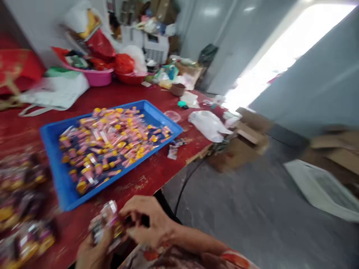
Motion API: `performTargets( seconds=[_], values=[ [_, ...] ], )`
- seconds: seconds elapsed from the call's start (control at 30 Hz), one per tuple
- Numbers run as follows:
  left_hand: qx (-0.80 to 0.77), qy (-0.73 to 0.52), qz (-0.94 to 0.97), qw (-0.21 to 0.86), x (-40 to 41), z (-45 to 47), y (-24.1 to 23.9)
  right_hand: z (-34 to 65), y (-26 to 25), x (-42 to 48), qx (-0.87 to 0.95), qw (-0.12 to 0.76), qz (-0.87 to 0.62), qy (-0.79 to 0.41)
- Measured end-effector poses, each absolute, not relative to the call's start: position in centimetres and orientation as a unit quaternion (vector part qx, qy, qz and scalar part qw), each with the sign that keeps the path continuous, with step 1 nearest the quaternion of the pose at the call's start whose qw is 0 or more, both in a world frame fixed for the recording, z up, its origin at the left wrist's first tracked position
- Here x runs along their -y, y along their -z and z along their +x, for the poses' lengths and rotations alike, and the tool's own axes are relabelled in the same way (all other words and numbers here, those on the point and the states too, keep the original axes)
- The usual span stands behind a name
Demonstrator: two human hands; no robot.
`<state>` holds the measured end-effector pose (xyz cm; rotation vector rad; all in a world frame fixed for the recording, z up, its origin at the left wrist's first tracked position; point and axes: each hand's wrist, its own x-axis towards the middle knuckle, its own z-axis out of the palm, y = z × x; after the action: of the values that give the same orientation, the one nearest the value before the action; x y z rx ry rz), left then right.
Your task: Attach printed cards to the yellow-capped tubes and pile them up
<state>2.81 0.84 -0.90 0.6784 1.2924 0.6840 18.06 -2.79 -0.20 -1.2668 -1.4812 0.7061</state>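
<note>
A small clear plastic packet (112,220) of pink and yellow pieces is in my left hand (95,246), low in the head view, with the thumb pressed across its front. My right hand (150,220) reaches the packet's right side, its fingers bent round and their tips against the plastic; blur hides the exact contact. Beyond both hands, a blue tray (112,181) on the red table holds many pink pieces with yellow ends (112,138), several in shiny clear wrap. To the left lie filled clear packets (28,239) of similar colours, smeared by motion.
The red table (140,183) has its edge right of the tray. A white plastic bag (210,125) lies near the far corner. Pink basin (98,77), white-green bag (56,91) and clutter stand at the back. Cardboard boxes (241,145) and a black cable (185,183) are beside the table.
</note>
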Motion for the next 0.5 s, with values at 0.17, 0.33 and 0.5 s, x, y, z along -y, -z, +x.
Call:
performTargets(
  seconds=[0.17, 0.33, 0.5],
  values=[
    [-0.470, -0.297, 0.300, 0.775, 1.1, 3.2, -0.7, 17.6, -1.9, 2.8, 0.435, 0.501, -0.613, -0.429],
    [-0.443, -0.393, 0.231, 0.772, 1.2, 0.6, -0.6, 15.0, -1.3, 0.6, 0.416, 0.460, -0.593, -0.513],
    [-0.423, -0.501, 0.174, 0.735, 1.0, -3.0, -0.6, 11.2, -3.0, -1.2, 0.422, 0.460, -0.558, -0.547]
  ],
)
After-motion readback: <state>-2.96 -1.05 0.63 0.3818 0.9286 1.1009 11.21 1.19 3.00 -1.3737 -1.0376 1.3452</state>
